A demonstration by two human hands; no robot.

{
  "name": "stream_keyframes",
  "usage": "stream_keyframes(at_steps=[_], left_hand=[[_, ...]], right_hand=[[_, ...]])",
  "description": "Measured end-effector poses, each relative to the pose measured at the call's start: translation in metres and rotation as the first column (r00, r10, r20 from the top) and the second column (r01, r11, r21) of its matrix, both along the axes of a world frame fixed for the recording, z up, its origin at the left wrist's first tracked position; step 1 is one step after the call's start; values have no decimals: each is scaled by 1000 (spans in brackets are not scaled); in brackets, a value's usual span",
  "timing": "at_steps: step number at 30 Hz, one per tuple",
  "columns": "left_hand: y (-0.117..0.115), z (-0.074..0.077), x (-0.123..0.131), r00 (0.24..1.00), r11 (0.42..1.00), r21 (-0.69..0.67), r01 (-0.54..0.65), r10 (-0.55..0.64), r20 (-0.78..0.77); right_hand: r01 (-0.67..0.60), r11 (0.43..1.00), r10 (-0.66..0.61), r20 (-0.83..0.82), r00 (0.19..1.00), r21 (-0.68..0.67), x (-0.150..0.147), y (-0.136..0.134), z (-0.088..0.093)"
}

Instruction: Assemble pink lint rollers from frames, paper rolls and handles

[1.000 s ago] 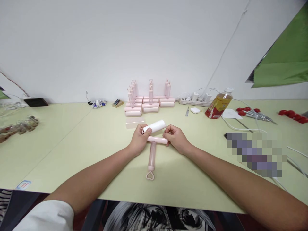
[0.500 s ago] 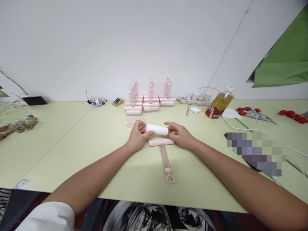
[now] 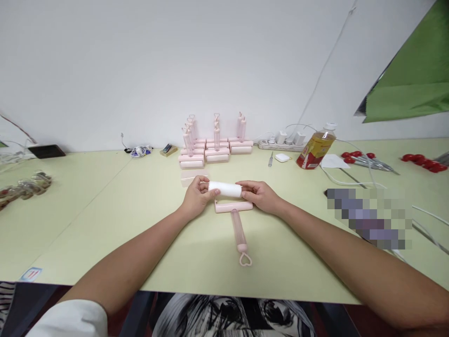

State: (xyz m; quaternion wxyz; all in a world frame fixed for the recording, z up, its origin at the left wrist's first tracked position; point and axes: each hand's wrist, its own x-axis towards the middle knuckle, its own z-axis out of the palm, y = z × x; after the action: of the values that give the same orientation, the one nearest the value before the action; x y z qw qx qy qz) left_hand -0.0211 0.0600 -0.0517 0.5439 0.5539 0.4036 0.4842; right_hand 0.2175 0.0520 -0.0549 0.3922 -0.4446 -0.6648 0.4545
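A white lint roller refill (image 3: 225, 189) lies sideways between my two hands. Fingers and thumb of my left hand (image 3: 198, 195) are closed round its left end. At the other end, my right hand (image 3: 260, 194) grips it with thumb and fingertips. Just below the roll, a pink lint roller handle (image 3: 238, 229) rests on the table, its crossbar towards the roll and its heart-shaped loop towards me. Beyond my left hand lies a clear pinkish plastic cover (image 3: 191, 177), partly hidden by the fingers.
Several assembled pink lint rollers (image 3: 217, 154) stand in rows near the wall. To the right are a power strip (image 3: 280, 146), a screwdriver (image 3: 271, 159), a tilted drink bottle (image 3: 316, 149) and red-handled tools (image 3: 368, 161). Coiled cables (image 3: 139, 151) and packaged items (image 3: 26, 186) sit left on the table (image 3: 105, 224).
My right hand has closed in on the right end of the roll, its fingers less raised. The roll lies a little more level. The whole view has shifted slightly.
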Motion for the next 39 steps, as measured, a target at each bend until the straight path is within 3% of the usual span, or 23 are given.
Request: stream_keyframes(at_steps=[9, 18, 24, 28, 34, 39], left_hand=[[3, -3, -4, 996, 998, 57, 34, -29, -83], [3, -1, -1, 989, 997, 69, -45, 54, -141], [3, 0, -2, 964, 991, 76, -113, 128, -235], [4, 1, -1, 958, 989, 84, -121, 138, -252], [5, 2, 1, 973, 998, 49, -50, 59, -224], [5, -2, 1, 953, 992, 123, 7, 31, -301]], right_hand=[[-58, 998, 57, 66, 996, 6, -1, 0, 2], [129, 989, -123, 80, 989, -67, -5, 2, 3], [161, 986, -165, 250, 954, 35, -7, 2, 3], [127, 990, -135, 153, 979, 61, -8, 2, 3], [126, 990, -133, -115, 984, -63, -11, 0, 7], [143, 981, -169, -224, 960, -130, -16, -2, 11]])
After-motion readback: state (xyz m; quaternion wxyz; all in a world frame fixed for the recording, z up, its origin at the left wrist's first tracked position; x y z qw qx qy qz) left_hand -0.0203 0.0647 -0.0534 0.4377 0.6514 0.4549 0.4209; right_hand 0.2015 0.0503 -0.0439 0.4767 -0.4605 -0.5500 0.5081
